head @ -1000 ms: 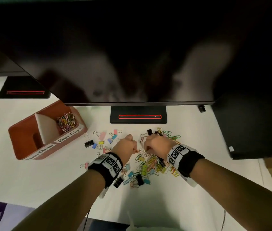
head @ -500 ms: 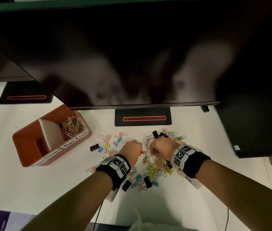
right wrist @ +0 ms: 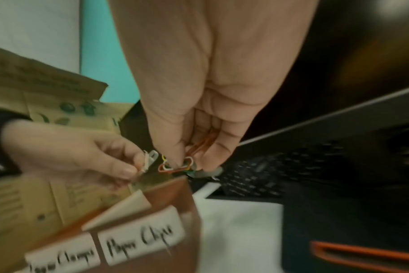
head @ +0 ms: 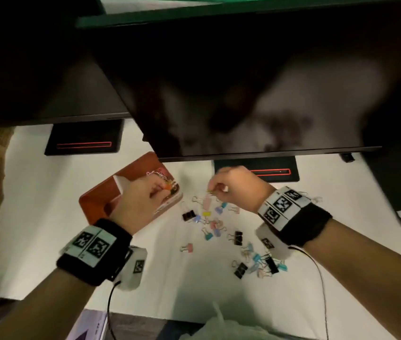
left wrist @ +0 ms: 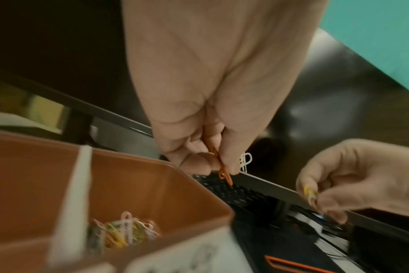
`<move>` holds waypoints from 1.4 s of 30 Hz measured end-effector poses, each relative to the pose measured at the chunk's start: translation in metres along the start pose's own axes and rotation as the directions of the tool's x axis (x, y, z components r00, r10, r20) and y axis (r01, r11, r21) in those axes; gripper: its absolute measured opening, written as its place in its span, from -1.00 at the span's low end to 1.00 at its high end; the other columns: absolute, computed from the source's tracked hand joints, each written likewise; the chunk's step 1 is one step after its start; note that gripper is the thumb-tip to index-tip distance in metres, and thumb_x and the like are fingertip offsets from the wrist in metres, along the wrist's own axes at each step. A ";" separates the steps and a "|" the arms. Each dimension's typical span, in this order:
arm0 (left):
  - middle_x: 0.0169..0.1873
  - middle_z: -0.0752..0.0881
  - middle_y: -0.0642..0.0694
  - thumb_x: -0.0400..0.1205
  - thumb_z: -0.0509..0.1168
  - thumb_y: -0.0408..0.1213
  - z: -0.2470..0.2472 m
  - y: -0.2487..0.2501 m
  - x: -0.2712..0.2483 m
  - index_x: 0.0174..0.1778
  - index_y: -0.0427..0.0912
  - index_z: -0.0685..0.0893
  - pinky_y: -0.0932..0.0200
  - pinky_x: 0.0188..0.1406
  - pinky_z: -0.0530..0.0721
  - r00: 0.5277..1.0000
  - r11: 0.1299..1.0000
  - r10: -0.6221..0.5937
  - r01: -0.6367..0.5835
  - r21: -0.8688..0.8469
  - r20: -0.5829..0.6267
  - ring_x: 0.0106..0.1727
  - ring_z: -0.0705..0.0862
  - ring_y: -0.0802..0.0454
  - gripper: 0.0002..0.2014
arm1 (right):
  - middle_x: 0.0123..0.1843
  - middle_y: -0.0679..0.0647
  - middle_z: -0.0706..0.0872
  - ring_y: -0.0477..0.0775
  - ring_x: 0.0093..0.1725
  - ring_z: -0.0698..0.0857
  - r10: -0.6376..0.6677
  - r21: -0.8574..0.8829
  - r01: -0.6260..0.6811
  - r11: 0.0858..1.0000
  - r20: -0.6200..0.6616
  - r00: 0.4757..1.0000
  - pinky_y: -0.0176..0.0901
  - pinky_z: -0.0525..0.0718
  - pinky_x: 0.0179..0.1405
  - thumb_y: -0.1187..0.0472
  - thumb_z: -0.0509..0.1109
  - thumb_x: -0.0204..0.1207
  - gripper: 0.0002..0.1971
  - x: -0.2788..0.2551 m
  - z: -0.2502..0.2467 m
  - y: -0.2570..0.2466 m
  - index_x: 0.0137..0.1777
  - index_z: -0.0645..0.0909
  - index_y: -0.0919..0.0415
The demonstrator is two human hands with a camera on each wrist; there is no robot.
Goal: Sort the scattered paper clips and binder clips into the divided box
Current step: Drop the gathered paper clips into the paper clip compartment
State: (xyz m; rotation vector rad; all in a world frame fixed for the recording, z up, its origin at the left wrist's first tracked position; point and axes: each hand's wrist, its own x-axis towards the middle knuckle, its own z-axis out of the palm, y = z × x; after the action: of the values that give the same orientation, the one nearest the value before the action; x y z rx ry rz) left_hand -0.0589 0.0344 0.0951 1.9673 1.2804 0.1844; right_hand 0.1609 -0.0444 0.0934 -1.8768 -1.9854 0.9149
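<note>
**Orange clip pinched over the box**

Orange paper clip (left wrist: 223, 170) sits in the left grip (head: 143, 204), fingers curled above the divided box (head: 96, 204). At three o'clock, the right grip (head: 237, 188) pinches several paper clips (right wrist: 175, 166). Binder clips (head: 238, 238) lie scattered on the counter (head: 170, 290).

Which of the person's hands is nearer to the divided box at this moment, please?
The left. The left hand pinches paper clips directly over the divided box, above its paper-clip compartment. The right hand holds paper clips off to the box's right, above the scattered binder clips.
</note>
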 end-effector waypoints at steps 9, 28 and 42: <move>-0.43 0.60 0.01 0.49 0.27 -0.49 -0.031 -0.027 0.018 -0.24 -0.19 0.60 0.43 -0.56 0.44 0.976 0.953 -0.167 0.123 0.277 0.141 -0.34 0.62 -0.02 -0.89 | 0.09 0.20 0.74 0.21 0.11 0.69 0.132 0.062 -0.133 0.989 0.022 0.991 -0.03 0.65 0.14 0.24 0.38 0.51 -0.73 0.109 0.071 -0.087 0.20 0.61 0.18; 0.17 0.58 -0.02 0.60 0.27 -0.18 0.146 0.035 -0.024 0.24 -0.05 0.56 0.17 0.19 0.56 0.804 0.927 0.257 -0.363 0.099 0.537 0.12 0.58 0.06 -0.71 | 0.24 -0.02 0.66 0.04 0.19 0.65 0.396 -0.097 -0.388 0.917 0.094 0.913 -0.09 0.59 0.28 0.39 0.25 0.51 -0.69 -0.067 0.034 0.118 0.09 0.68 0.03; 0.08 0.50 -0.07 0.55 0.31 -0.28 0.223 0.074 -0.001 0.15 -0.08 0.59 -0.02 0.13 0.61 0.842 0.908 0.182 -0.343 0.243 0.507 0.05 0.57 -0.06 -0.74 | 0.06 0.03 0.72 0.07 0.08 0.65 0.248 -0.046 -0.244 0.969 0.081 0.966 -0.06 0.64 0.11 0.20 0.35 0.54 -0.81 -0.085 0.019 0.151 0.11 0.67 0.07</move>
State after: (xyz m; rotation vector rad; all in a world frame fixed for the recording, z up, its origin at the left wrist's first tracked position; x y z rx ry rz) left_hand 0.1049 -0.0969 -0.0108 2.2815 0.7418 -0.3864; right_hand 0.2823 -0.1358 0.0082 -2.1755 -1.8539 1.0472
